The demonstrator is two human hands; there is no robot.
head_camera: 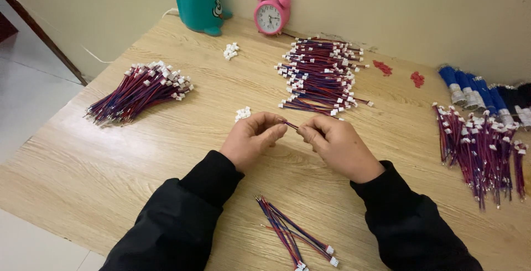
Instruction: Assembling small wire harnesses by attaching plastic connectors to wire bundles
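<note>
Both hands meet over the middle of the wooden table (110, 160). My left hand (251, 138) and my right hand (337, 145) pinch the two ends of a short red-and-blue wire (291, 125) stretched between their fingertips. Just left of my left hand lies a small heap of white connectors (242, 114). A few finished wires with white plugs (293, 232) lie near the front edge between my black sleeves.
A wire bundle (138, 91) lies at the left, a larger pile (323, 77) behind my hands, another (481, 149) at the right. Blue spools (470, 88), red bits (383, 68), more white connectors (230, 51), a pink alarm clock (271, 13) and a teal holder (197, 2) line the back.
</note>
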